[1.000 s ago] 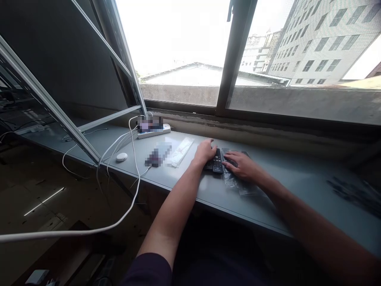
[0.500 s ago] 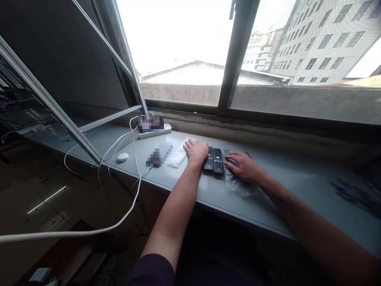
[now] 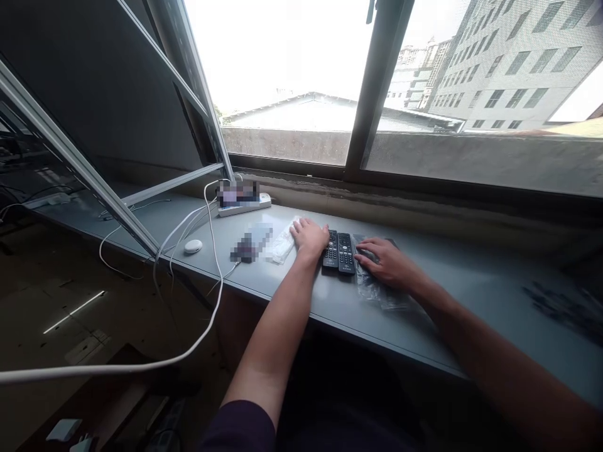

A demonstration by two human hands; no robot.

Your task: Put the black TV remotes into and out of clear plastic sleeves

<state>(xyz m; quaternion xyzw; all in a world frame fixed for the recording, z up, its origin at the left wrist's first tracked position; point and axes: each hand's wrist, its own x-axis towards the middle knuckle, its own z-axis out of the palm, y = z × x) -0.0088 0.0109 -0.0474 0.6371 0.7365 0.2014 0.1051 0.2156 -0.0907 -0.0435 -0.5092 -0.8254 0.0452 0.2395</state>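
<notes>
Two black remote controls lie side by side on the grey table [image 3: 282, 279], between my hands. My left hand [image 3: 311, 237] rests with its fingers spread, partly over a clear plastic bag [image 3: 281, 245], and its thumb is beside the left remote control [image 3: 331, 252]. To the right of the other remote control [image 3: 346, 254], my right hand [image 3: 384, 262] lies open on a second clear plastic bag [image 3: 370, 289], its fingertips close to that remote. Part of each bag is hidden under a hand.
A white power strip [image 3: 245, 207] stands at the back. White cables [image 3: 217, 257] loop over the table's front edge near a small round white device [image 3: 193, 247]. A metal frame [image 3: 141, 235] rises on the left. Dark plastic [image 3: 560, 307] lies at far right. A window is behind.
The view has shifted very slightly. Both hands, the remote controls and the bags keep their places.
</notes>
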